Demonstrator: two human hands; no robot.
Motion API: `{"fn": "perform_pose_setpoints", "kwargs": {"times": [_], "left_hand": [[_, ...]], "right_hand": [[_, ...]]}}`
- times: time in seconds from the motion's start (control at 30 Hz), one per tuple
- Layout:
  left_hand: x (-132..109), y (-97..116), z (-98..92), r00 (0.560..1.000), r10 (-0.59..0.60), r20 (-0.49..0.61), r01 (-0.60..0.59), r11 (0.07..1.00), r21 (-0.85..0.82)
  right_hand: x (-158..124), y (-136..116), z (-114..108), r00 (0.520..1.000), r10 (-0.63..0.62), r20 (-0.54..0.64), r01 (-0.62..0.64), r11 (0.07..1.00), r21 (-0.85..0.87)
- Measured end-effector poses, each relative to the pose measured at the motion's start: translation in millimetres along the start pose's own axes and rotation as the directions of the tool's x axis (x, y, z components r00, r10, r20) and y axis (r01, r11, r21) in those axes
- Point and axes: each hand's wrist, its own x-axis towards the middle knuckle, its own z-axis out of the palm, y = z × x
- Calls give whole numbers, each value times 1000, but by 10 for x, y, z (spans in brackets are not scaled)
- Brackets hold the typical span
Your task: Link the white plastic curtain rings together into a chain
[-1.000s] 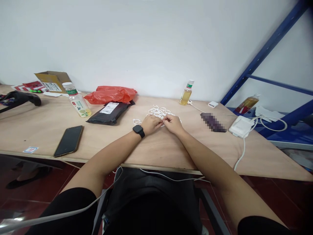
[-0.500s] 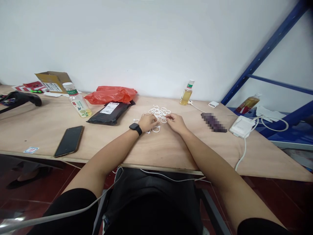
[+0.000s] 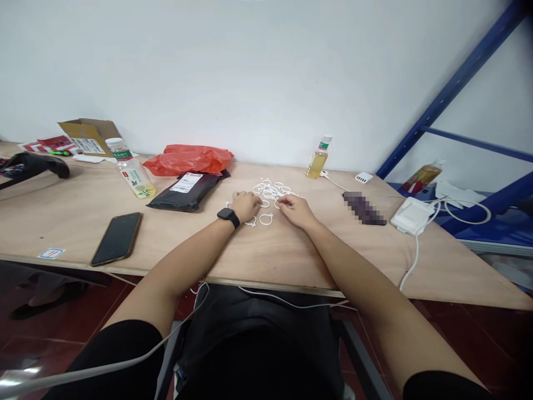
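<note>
Several thin white plastic rings with small tabs lie in a loose pile (image 3: 268,191) on the wooden table. My left hand (image 3: 245,206), below a black watch (image 3: 228,215), has its fingers bent at the pile's left side, with a white ring (image 3: 265,204) at its fingertips. Opposite it, my right hand (image 3: 295,210) pinches the edge of another white ring (image 3: 276,204) between thumb and fingers. One loose ring (image 3: 266,219) lies closer to me, between the hands. Part of one more ring (image 3: 251,222) shows beneath my left hand.
Left of the rings are a black parcel (image 3: 183,194), a red plastic bag (image 3: 189,160), a drink bottle (image 3: 132,172) and a phone (image 3: 117,239). Behind and right stand another bottle (image 3: 318,158), a blurred dark object (image 3: 364,208) and a white charger (image 3: 413,215) with cables.
My left hand has shifted slightly left, and a ring now shows at its fingertips. My right hand has moved a little left and towards me.
</note>
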Motion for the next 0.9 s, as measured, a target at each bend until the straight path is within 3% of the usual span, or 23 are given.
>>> {"fn": "perform_pose_setpoints", "kwargs": {"times": [0.33, 0.53, 0.77, 0.9], "left_hand": [[29, 7, -1, 990, 106, -88, -118, 982, -145], [64, -46, -27, 971, -9, -239, -61, 957, -283], [-9, 143, -20, 976, 134, -172, -202, 854, -480], [-34, 213, -2, 977, 137, -162, -205, 804, -558]], "right_hand": [[-21, -31, 23, 999, -34, 6, 34, 999, 21], [-25, -55, 6, 997, -78, -3, 78, 997, 9], [-59, -271, -23, 937, -349, 8, 348, 934, -82], [-63, -287, 5, 949, -313, 39, 315, 946, -82]]}}
